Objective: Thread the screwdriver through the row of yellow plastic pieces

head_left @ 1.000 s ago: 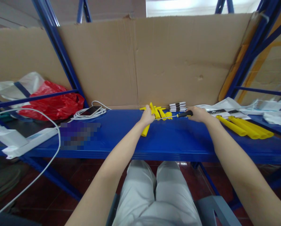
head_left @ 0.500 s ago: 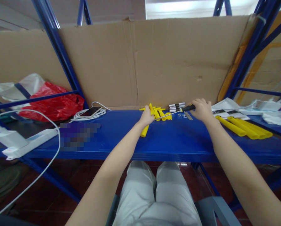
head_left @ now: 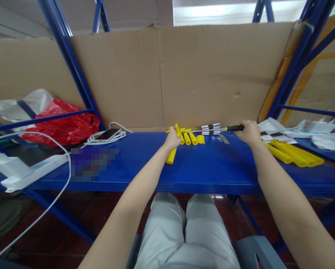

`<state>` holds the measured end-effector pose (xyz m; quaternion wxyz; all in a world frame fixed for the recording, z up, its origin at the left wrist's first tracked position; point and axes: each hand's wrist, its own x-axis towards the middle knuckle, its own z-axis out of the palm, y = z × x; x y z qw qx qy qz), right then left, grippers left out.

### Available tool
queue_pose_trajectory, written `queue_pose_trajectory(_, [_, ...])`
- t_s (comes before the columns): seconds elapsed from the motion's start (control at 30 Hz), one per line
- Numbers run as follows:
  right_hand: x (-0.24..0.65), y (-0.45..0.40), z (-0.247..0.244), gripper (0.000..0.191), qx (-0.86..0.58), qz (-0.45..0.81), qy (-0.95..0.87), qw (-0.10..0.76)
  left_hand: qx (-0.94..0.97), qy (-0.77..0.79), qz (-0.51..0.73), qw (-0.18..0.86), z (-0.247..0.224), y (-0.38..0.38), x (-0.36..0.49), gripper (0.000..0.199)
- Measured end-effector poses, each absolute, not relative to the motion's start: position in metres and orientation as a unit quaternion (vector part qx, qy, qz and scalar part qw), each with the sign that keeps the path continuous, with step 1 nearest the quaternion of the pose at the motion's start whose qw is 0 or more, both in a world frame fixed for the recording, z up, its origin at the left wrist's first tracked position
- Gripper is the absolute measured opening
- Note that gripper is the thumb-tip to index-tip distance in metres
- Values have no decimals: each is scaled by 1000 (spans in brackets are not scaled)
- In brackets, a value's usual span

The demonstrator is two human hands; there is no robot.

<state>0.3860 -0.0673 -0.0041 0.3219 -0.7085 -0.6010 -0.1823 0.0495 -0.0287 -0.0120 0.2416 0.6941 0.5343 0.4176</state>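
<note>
My left hand [head_left: 173, 139] is closed around a yellow tube [head_left: 171, 155], which slants over the blue table. Gripped in my right hand [head_left: 249, 132] is the black handle of a long, thin screwdriver [head_left: 234, 127]. Its metal shaft points left toward the yellow pieces; where the tip ends is hard to make out. Just right of my left hand lie several short yellow tubes [head_left: 187, 138]. Behind the shaft is a stack of white sticks with black bands [head_left: 210, 127]. A small flat metal piece [head_left: 224, 139] lies in front of the screwdriver.
Longer yellow tubes [head_left: 296, 154] lie at the right on the blue table [head_left: 206, 168]. A cardboard wall [head_left: 212, 74] stands behind. At the left are a white power strip [head_left: 41, 166], a coiled white cable [head_left: 105, 138] and a red plastic bag [head_left: 63, 121].
My right hand has drawn the screwdriver to the right, and its shaft lies more level. My left hand has shifted slightly left with the yellow tube still held.
</note>
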Motion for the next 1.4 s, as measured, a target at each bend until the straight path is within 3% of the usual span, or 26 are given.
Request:
queue_pose_trajectory(0.93, [379, -67, -2, 33, -692, -150, -622, 334, 658, 515, 439, 329, -26, -15, 55, 45])
queue_pose_trajectory(1.4, [386, -52, -13, 25, -674, -203, -613, 359, 650, 506, 444, 352, -24, -21, 56, 42])
